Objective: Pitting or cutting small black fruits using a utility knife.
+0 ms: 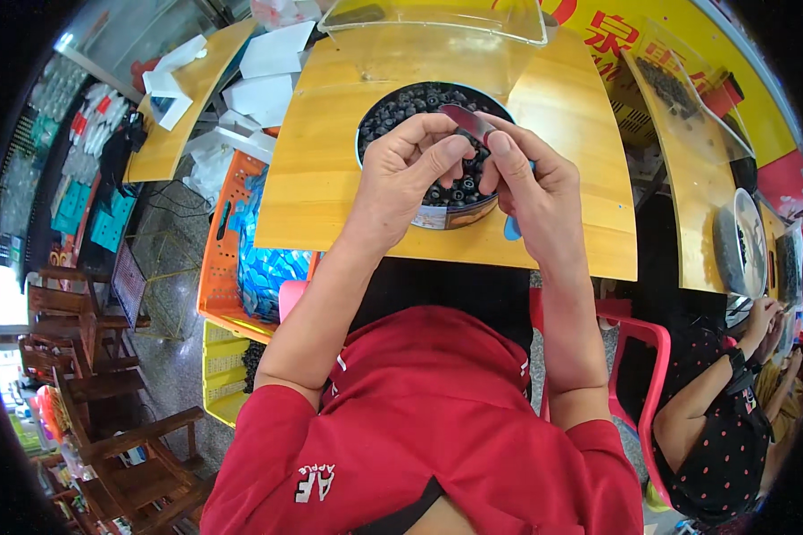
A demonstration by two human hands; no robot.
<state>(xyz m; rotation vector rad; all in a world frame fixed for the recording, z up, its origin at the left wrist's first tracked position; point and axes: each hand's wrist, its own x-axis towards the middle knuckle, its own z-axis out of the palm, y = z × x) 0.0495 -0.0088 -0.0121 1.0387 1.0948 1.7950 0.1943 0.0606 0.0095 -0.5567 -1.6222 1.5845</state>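
the dark red blade (464, 121) is above the tub (455, 218) of small black pieces (406, 105), slanting from upper left down to the nearer right hand (541, 183), whose thumb and fingers grip it, while the left hand (403, 169) curls nearly closed, its hold, like the blade's lower end, hidden.

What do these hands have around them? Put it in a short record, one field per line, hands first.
Left hand: left hand, thumb and fingers bent near the blade; grip contents unclear
Right hand: right hand, holding a reddish blade
Below hands: round container with black round pieces
Surface: yellow wooden table
Far side: clear plastic bin
Left of table: orange crate with blue packets
Right edge: another person's hand
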